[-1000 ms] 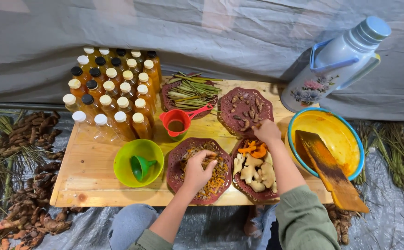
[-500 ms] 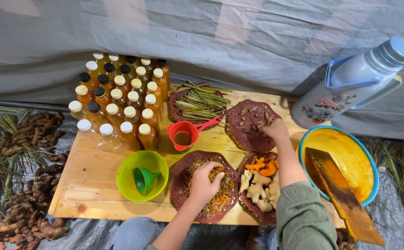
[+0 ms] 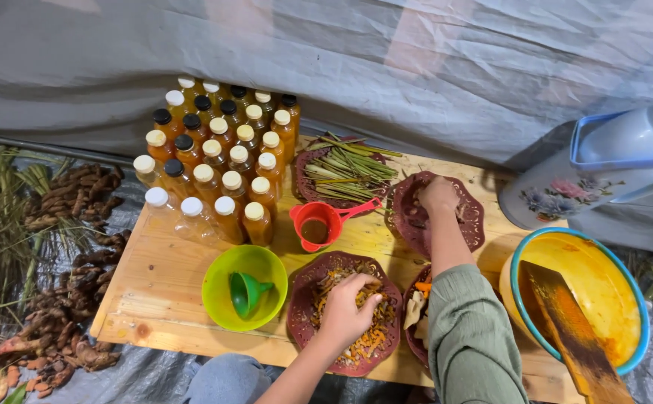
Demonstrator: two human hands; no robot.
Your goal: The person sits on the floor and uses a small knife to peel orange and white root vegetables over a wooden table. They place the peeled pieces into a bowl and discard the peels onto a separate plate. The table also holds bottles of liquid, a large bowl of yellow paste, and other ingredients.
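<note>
My left hand [image 3: 346, 313] rests palm down in a dark red scalloped plate [image 3: 301, 290] of yellow-orange sliced roots, fingers curled into the pile. My right hand [image 3: 438, 196] reaches across to another dark red plate [image 3: 473, 217] at the back, fingers closed among the brown pieces there. My green sleeve [image 3: 467, 338] covers most of a third plate [image 3: 416, 314] holding pale and orange slices. A red measuring cup [image 3: 319, 223] with brown liquid stands between the plates.
Several capped bottles of amber liquid [image 3: 218, 164] stand at the back left of the wooden table [image 3: 160, 292]. A lime bowl [image 3: 221, 278] holds a green funnel. Lemongrass stalks [image 3: 345, 170] lie on a plate. A yellow basin [image 3: 609, 293] with a wooden paddle and a large flask [image 3: 603, 168] are at the right. Roots [image 3: 72, 254] lie on the ground at the left.
The view has tilted and shifted, so everything sits lower and further right in frame. My left hand has dug into the sliced roots. My right hand stays on the back plate.
</note>
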